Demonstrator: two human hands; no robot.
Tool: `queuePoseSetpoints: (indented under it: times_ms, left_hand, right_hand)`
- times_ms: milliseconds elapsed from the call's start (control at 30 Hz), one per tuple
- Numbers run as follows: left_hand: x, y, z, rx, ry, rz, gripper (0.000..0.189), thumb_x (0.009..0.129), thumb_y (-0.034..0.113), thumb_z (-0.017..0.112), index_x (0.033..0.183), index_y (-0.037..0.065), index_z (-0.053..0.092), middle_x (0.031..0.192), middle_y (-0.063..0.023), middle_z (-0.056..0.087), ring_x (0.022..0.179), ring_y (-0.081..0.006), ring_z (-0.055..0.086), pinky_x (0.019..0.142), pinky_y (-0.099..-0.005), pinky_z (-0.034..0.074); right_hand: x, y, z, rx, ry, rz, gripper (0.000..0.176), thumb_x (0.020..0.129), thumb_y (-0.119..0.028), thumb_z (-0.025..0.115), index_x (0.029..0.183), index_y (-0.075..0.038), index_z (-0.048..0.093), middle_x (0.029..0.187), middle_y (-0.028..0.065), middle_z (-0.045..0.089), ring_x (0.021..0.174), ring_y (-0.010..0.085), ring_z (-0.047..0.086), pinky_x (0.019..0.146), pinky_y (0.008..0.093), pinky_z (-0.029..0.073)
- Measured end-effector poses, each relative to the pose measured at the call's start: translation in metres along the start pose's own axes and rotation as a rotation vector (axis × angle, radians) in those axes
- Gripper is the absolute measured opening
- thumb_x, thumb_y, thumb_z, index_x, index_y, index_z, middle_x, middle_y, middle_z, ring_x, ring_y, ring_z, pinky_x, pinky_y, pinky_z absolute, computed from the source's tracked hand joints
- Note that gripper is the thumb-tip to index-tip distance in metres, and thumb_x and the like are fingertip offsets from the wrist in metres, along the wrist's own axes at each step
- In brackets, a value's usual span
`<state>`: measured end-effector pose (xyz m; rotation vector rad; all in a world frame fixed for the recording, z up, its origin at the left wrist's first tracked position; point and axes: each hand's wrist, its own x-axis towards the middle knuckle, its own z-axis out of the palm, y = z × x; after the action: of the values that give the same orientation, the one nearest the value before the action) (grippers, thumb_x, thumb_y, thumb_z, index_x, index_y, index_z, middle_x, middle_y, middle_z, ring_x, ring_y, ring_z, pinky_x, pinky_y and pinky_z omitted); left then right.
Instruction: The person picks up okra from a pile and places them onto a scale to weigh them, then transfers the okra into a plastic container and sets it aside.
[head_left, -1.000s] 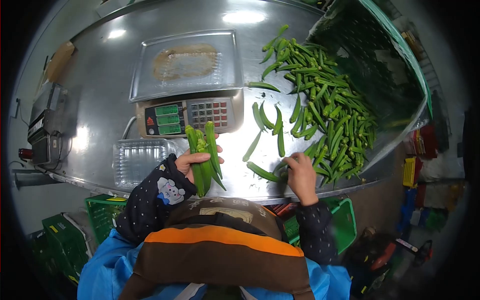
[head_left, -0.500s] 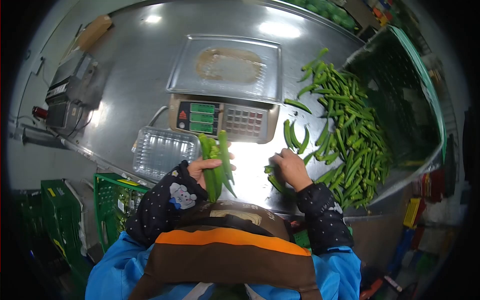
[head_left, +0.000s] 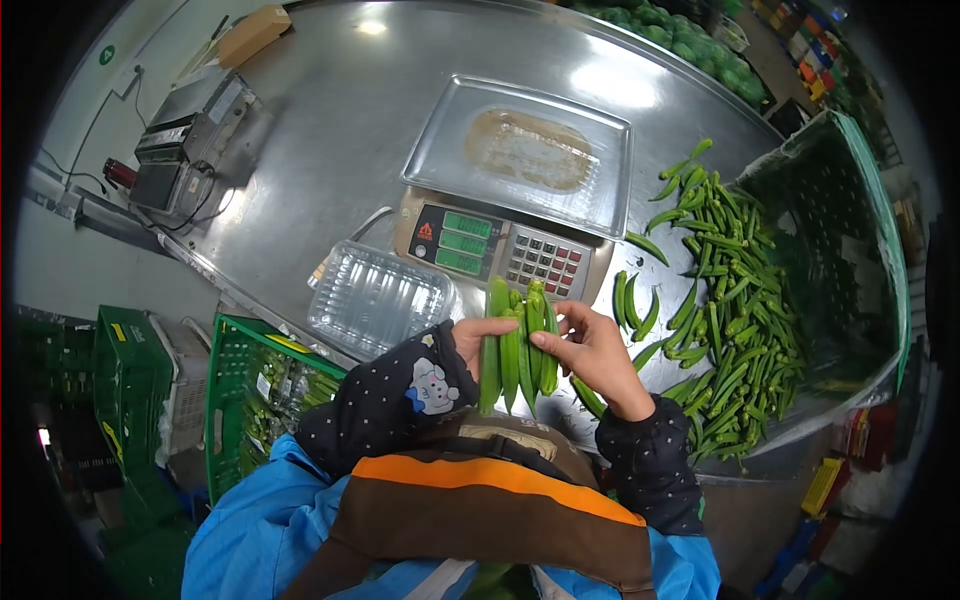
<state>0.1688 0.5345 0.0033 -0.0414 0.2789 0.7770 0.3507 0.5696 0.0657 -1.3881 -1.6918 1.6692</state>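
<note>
Several green okra pods [head_left: 511,360] stand side by side between my two hands, just below the scale's keypad. My left hand [head_left: 478,342] grips the bunch from the left, its thumb across the pods. From the right, my right hand [head_left: 590,350] pinches pods at the bunch's edge between thumb and fingers. The digital scale [head_left: 455,241] has a bare metal tray [head_left: 420,150] on top and lit green displays. A stack of clear plastic trays [head_left: 380,298] lies left of my left hand. To the right spreads a large pile of loose okra [head_left: 735,330].
A green crate with a clear liner [head_left: 850,250] lies tipped at the pile's right. A grey machine [head_left: 185,145] is at the table's left end. Green crates [head_left: 215,420] stand below the left edge, one holding packed okra. Netted green produce [head_left: 680,40] is beyond the far edge.
My right hand has moved from the loose pods near the pile to the bunch in my left hand. The bunch looks fuller, and the whole view has shifted and tilted.
</note>
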Motion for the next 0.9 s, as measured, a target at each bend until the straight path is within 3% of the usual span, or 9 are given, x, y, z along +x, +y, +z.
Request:
queuePoseSetpoints:
  times_ms: [100, 267, 367, 433, 467, 567, 667, 767, 900]
  left_hand:
    - [0.004, -0.003, -0.004, 0.043, -0.008, -0.015, 0.066, 0.079, 0.007, 0.055, 0.138, 0.008, 0.025, 0.133, -0.016, 0.038, 0.126, -0.0284, 0.037, 0.104, -0.0468, 0.032]
    - [0.006, 0.001, 0.007, 0.426, 0.066, 0.112, 0.072, 0.073, -0.003, 0.061, 0.135, 0.009, 0.025, 0.127, -0.0151, 0.042, 0.121, -0.0267, 0.042, 0.1, -0.0441, 0.037]
    - [0.011, 0.009, -0.006, 0.504, 0.112, 0.088, 0.07, 0.072, 0.0, 0.064, 0.132, 0.009, 0.029, 0.119, -0.0136, 0.045, 0.111, -0.0251, 0.049, 0.094, -0.0439, 0.041]
    - [0.013, 0.011, -0.003, 0.5, 0.077, 0.097, 0.068, 0.072, 0.0, 0.064, 0.131, 0.009, 0.031, 0.119, -0.0135, 0.046, 0.111, -0.0247, 0.05, 0.094, -0.0434, 0.042]
    - [0.014, 0.011, -0.002, 0.487, 0.047, 0.099, 0.067, 0.072, -0.001, 0.063, 0.13, 0.01, 0.032, 0.118, -0.0134, 0.046, 0.11, -0.0243, 0.05, 0.093, -0.0428, 0.042]
    - [0.018, 0.015, -0.003, 0.433, 0.094, 0.065, 0.066, 0.071, -0.002, 0.064, 0.129, 0.01, 0.033, 0.116, -0.012, 0.048, 0.107, -0.0233, 0.051, 0.093, -0.041, 0.042]
    - [0.025, 0.028, 0.011, 0.472, 0.125, 0.079, 0.064, 0.069, -0.002, 0.066, 0.126, 0.009, 0.037, 0.112, -0.0092, 0.051, 0.105, -0.0205, 0.052, 0.092, -0.0373, 0.043]
    - [0.042, 0.08, 0.051, 1.15, 0.168, 0.372, 0.052, 0.07, 0.0, 0.066, 0.117, 0.006, 0.046, 0.106, -0.0073, 0.056, 0.099, -0.0202, 0.055, 0.088, -0.0336, 0.044]
    - [0.082, 0.143, 0.126, 2.12, 0.348, 0.757, 0.053, 0.063, -0.001, 0.066, 0.113, 0.007, 0.05, 0.101, -0.0138, 0.06, 0.095, -0.0266, 0.058, 0.084, -0.0348, 0.045]
  right_hand:
    - [-0.007, -0.003, 0.003, 0.238, 0.107, 0.021, 0.025, 0.076, -0.008, 0.07, 0.097, 0.0, 0.059, 0.072, 0.0016, 0.056, 0.056, 0.0063, 0.055, 0.047, 0.0214, 0.043]
    - [-0.017, 0.018, 0.021, 0.036, 0.28, -0.17, 0.031, 0.074, 0.005, 0.067, 0.102, 0.0, 0.054, 0.084, 0.003, 0.053, 0.054, 0.006, 0.055, 0.048, 0.0181, 0.047]
    - [-0.014, 0.015, 0.021, -0.034, 0.337, -0.272, 0.03, 0.075, 0.002, 0.068, 0.102, -0.002, 0.056, 0.079, 0.0006, 0.052, 0.054, 0.0038, 0.052, 0.044, 0.0169, 0.042]
    - [-0.014, 0.006, 0.017, 0.173, 0.237, -0.047, 0.029, 0.076, -0.001, 0.069, 0.103, -0.004, 0.058, 0.072, -0.0038, 0.048, 0.053, 0.0006, 0.045, 0.044, 0.0148, 0.035]
    - [-0.011, 0.013, 0.017, 0.173, 0.246, -0.088, 0.028, 0.077, -0.003, 0.068, 0.104, -0.006, 0.059, 0.068, -0.0073, 0.043, 0.056, -0.0011, 0.039, 0.047, 0.0137, 0.029]
    - [-0.004, 0.018, 0.018, 0.303, 0.247, -0.045, 0.028, 0.077, -0.002, 0.068, 0.104, -0.006, 0.06, 0.069, -0.0083, 0.042, 0.059, -0.0008, 0.037, 0.05, 0.0139, 0.029]
    - [-0.003, 0.013, 0.017, 0.186, 0.32, -0.207, 0.027, 0.081, -0.005, 0.064, 0.108, -0.005, 0.057, 0.072, -0.0062, 0.045, 0.058, 0.0006, 0.04, 0.049, 0.0154, 0.032]
    - [-0.011, 0.012, 0.0, 0.487, 0.385, -0.031, 0.026, 0.089, -0.013, 0.054, 0.113, -0.003, 0.05, 0.078, -0.0009, 0.049, 0.054, 0.0038, 0.043, 0.047, 0.0179, 0.036]
    - [-0.031, 0.045, -0.019, 0.399, 0.479, 0.046, 0.014, 0.089, -0.012, 0.055, 0.099, -0.004, 0.054, 0.074, -0.0017, 0.049, 0.053, 0.004, 0.041, 0.047, 0.018, 0.034]
